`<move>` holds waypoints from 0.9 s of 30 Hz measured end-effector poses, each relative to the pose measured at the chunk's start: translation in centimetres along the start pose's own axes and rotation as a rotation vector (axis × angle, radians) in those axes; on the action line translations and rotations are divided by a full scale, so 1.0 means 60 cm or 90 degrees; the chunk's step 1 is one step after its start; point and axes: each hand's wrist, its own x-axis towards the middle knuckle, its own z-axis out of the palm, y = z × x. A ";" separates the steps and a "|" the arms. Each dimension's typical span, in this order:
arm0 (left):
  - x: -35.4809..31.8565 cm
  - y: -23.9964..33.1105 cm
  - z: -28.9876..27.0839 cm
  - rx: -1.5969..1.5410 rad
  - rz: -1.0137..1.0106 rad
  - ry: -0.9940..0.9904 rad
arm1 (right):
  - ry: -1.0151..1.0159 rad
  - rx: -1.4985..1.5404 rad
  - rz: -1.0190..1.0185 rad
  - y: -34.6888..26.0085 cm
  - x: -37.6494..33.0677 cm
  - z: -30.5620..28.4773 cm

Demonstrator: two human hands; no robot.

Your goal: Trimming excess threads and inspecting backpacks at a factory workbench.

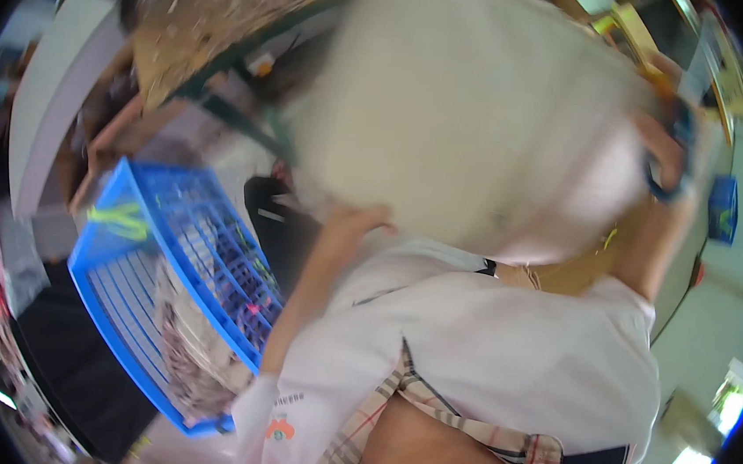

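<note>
A large cream piece that looks like cloth fills the upper middle, smeared by motion. At its lower left edge my left hand is closed, with the thumb over the border. My right hand is raised at its right edge. Motion blurs those fingers, so their grip is unclear. A dark blue loop shows at the right hand; whether it is worn or held I cannot tell. Under the cream piece is my white shirt.
On the left stands a blue plastic basket holding bunched pale fabric. Behind it is a brown-topped table with a green frame. A dark object lies between basket and body. A blue container is far right.
</note>
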 end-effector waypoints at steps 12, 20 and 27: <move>-0.023 -0.002 0.011 0.210 0.168 -0.012 | 0.001 0.250 -0.034 0.057 -0.008 0.001; -0.268 -0.030 -0.291 -0.065 0.475 0.912 | -0.001 0.257 0.254 0.156 -0.005 0.063; -0.502 -0.228 -0.610 0.199 -0.067 1.225 | -0.217 0.052 0.336 0.047 -0.016 0.228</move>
